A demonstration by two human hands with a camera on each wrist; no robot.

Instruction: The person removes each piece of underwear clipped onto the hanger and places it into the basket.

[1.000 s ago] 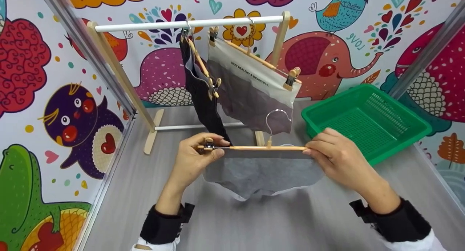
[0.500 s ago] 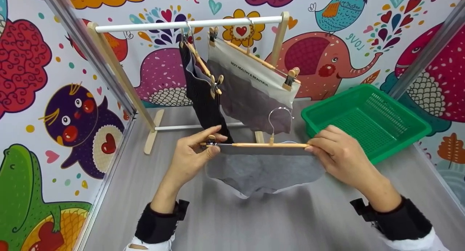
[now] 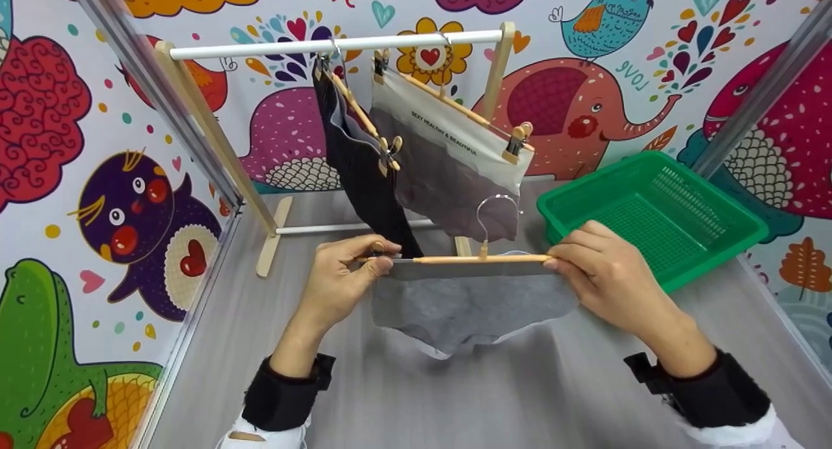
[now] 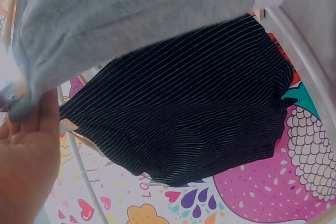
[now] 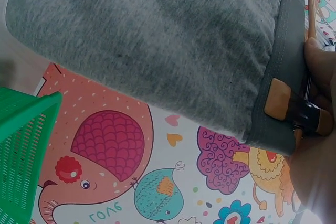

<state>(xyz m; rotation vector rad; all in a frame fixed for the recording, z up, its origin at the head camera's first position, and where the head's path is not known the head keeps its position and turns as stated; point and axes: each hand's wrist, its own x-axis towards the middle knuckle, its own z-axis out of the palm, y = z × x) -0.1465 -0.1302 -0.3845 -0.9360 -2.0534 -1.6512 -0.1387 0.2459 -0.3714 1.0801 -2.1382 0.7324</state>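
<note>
Hanger (image 3: 481,259) with grey underwear (image 3: 474,299) is in front of the rack (image 3: 253,48): the right hand (image 3: 608,277) pinches one end in a narrow grip; the left hand (image 3: 335,283) seems to pinch the clip (image 3: 377,248) at the other, partly hidden there.
</note>
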